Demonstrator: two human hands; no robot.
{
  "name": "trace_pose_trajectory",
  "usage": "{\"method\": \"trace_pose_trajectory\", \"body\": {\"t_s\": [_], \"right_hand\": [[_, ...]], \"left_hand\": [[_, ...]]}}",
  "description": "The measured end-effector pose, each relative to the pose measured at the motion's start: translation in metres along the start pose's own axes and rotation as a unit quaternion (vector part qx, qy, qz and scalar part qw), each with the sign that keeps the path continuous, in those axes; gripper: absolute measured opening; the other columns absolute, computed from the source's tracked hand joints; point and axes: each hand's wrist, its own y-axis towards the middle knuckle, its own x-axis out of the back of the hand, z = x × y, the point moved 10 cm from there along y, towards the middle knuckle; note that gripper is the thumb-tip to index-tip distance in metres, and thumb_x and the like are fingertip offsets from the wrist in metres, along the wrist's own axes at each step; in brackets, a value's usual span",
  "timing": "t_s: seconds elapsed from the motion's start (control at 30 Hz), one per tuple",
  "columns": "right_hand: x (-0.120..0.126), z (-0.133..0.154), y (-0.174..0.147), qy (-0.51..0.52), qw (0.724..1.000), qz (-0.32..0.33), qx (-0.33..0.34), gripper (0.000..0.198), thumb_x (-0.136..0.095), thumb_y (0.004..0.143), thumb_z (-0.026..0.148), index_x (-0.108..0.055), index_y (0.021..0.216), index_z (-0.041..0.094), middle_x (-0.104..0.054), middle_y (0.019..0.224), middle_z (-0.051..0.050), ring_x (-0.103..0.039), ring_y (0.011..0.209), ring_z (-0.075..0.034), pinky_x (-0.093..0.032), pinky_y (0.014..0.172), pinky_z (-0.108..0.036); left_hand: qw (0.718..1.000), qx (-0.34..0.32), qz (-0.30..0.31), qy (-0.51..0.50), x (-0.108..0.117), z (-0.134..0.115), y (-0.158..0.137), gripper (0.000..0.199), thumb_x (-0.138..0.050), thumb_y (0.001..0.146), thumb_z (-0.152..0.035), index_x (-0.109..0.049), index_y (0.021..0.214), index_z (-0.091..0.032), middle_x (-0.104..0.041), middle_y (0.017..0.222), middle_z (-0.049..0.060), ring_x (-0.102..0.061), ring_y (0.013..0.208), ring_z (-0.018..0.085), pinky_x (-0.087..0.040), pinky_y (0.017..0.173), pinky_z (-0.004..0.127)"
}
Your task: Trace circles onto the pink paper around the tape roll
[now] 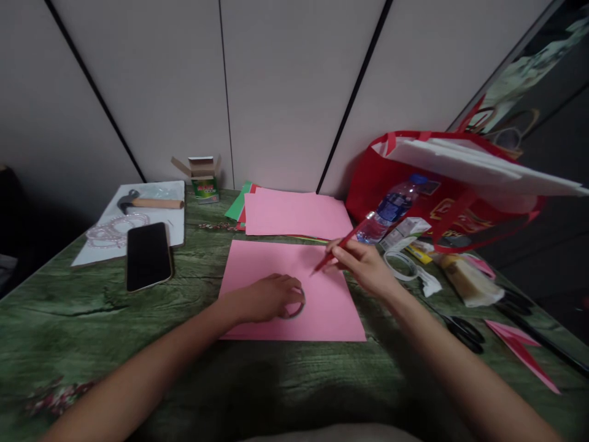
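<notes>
A sheet of pink paper [257, 261] lies flat on the table in front of me. My left hand [269, 299] rests on it, fingers curled over a thin round ring [302, 305] that lies on the sheet; the hand covers the ring's left part. Over the sheet's right edge, my right hand [356, 261] grips a red pencil [344, 241]. Its tip slants down to the left, close to the paper, and I cannot tell whether it touches. The pencil's pale eraser end points up and right.
Behind the sheet lies a stack of coloured paper [294, 212]. A phone [148, 256], a hammer [154, 203] on a white board and a small open box [205, 184] are at left. At right are a water bottle [391, 209], red bag [368, 178], white cord [409, 264] and scissors [464, 333].
</notes>
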Motion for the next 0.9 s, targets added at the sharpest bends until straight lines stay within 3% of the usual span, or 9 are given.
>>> {"method": "trace_pose_trajectory", "body": {"t_s": [0.13, 0.23, 0.33, 0.43, 0.57, 0.7, 0.8, 0.9], "right_hand": [[-0.044, -0.011, 0.043, 0.021, 0.999, 0.043, 0.005, 0.032, -0.066, 0.074, 0.045, -0.06, 0.09, 0.018, -0.066, 0.071, 0.001, -0.066, 0.063, -0.013, -0.058, 0.063, -0.029], [-0.094, -0.019, 0.059, -0.002, 0.993, 0.118, 0.01, 0.02, -0.062, 0.079, 0.033, -0.058, 0.092, 0.018, -0.065, 0.068, 0.002, -0.065, 0.064, -0.012, -0.056, 0.059, -0.024], [-0.143, -0.023, 0.058, -0.03, 0.971, 0.237, 0.012, 0.009, -0.057, 0.082, 0.022, -0.06, 0.09, 0.019, -0.065, 0.069, 0.001, -0.064, 0.066, -0.01, -0.053, 0.058, -0.021], [-0.176, -0.023, 0.044, -0.058, 0.931, 0.361, 0.016, 0.009, -0.058, 0.082, 0.021, -0.062, 0.089, 0.017, -0.065, 0.073, 0.0, -0.062, 0.068, -0.01, -0.051, 0.062, -0.021], [-0.197, -0.022, 0.023, -0.095, 0.872, 0.479, 0.02, 0.011, -0.059, 0.084, 0.023, -0.062, 0.089, 0.014, -0.064, 0.076, 0.0, -0.061, 0.07, -0.01, -0.048, 0.062, -0.021], [-0.206, -0.02, 0.01, -0.16, 0.828, 0.532, 0.069, 0.008, -0.059, 0.084, 0.019, -0.061, 0.078, 0.014, -0.059, 0.069, 0.002, -0.055, 0.065, -0.01, -0.042, 0.059, -0.02], [-0.207, -0.02, 0.008, -0.195, 0.817, 0.532, 0.105, 0.012, -0.06, 0.083, 0.018, -0.058, 0.071, 0.014, -0.056, 0.065, 0.004, -0.051, 0.062, -0.009, -0.039, 0.057, -0.02], [-0.205, -0.024, 0.011, -0.199, 0.823, 0.524, 0.093, 0.013, -0.058, 0.084, 0.02, -0.057, 0.072, 0.015, -0.058, 0.066, 0.003, -0.053, 0.061, -0.009, -0.039, 0.056, -0.02]], "left_hand": [[0.997, 0.001, -0.001, 0.071, -0.005, -0.01, -0.001, 0.012, -0.047, 0.088, -0.009, -0.052, 0.08, -0.017, -0.057, 0.097, 0.006, -0.052, 0.094, 0.019, -0.042, 0.085, 0.031], [0.988, 0.016, 0.012, 0.151, -0.01, -0.016, -0.002, 0.014, -0.046, 0.085, -0.004, -0.053, 0.091, -0.015, -0.056, 0.101, 0.01, -0.051, 0.095, 0.022, -0.042, 0.087, 0.034], [0.978, 0.037, 0.016, 0.204, -0.012, -0.022, -0.003, 0.028, -0.048, 0.079, -0.001, -0.051, 0.105, -0.011, -0.056, 0.106, 0.015, -0.05, 0.101, 0.028, -0.043, 0.086, 0.041], [0.969, 0.061, 0.017, 0.24, -0.013, -0.025, -0.003, 0.033, -0.048, 0.076, -0.001, -0.051, 0.108, -0.009, -0.055, 0.111, 0.018, -0.051, 0.104, 0.032, -0.045, 0.084, 0.047], [0.953, 0.098, 0.06, 0.281, -0.023, -0.02, -0.004, 0.04, -0.045, 0.075, 0.0, -0.05, 0.114, -0.007, -0.052, 0.119, 0.021, -0.058, 0.096, 0.032, -0.051, 0.066, 0.041], [0.952, 0.106, 0.051, 0.282, -0.026, -0.018, -0.003, 0.039, -0.046, 0.075, -0.001, -0.051, 0.113, -0.009, -0.054, 0.117, 0.019, -0.062, 0.086, 0.027, -0.052, 0.061, 0.035], [0.952, 0.103, 0.053, 0.282, -0.029, -0.016, -0.003, 0.041, -0.044, 0.075, -0.001, -0.05, 0.115, -0.01, -0.056, 0.115, 0.017, -0.063, 0.086, 0.026, -0.053, 0.062, 0.034], [0.951, 0.105, 0.069, 0.283, -0.032, -0.015, -0.004, 0.044, -0.041, 0.074, 0.0, -0.048, 0.117, -0.008, -0.054, 0.116, 0.019, -0.063, 0.085, 0.027, -0.052, 0.06, 0.035]]}}
